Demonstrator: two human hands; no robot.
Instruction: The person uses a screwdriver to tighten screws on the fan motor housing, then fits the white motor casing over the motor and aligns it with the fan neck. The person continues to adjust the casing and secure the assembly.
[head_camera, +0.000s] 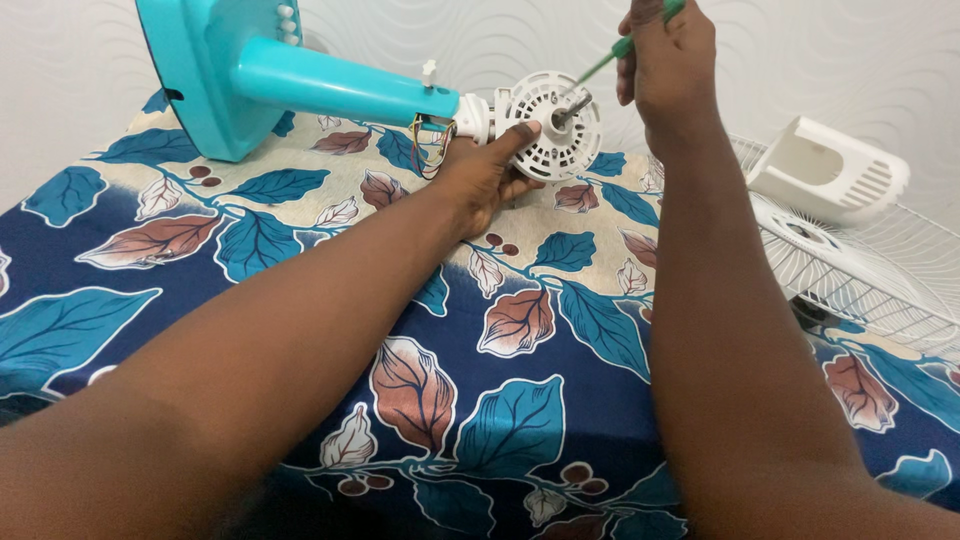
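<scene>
I see the fan body (330, 85) lying on its side across the far end of the table, its long axis running left to right: the round teal base sits at the upper left and the teal stem points right, ending in the white motor housing (548, 125) whose slotted round face is turned toward me. My left hand (485, 175) is under and beside that housing, fingers curled around its lower left edge with the thumb laid across its face, steadying it. My right hand (665, 60) is above and to the right, fingers closed tight on a green-handled screwdriver (600, 68), whose shaft slants down-left so the tip meets the hub at the housing's centre. Coloured wires (430, 145) hang where stem meets motor. Everything rests on a leaf-patterned cloth (520, 330); a white wire guard (870, 275) and white plastic cover (830, 170) lie to the right.
</scene>
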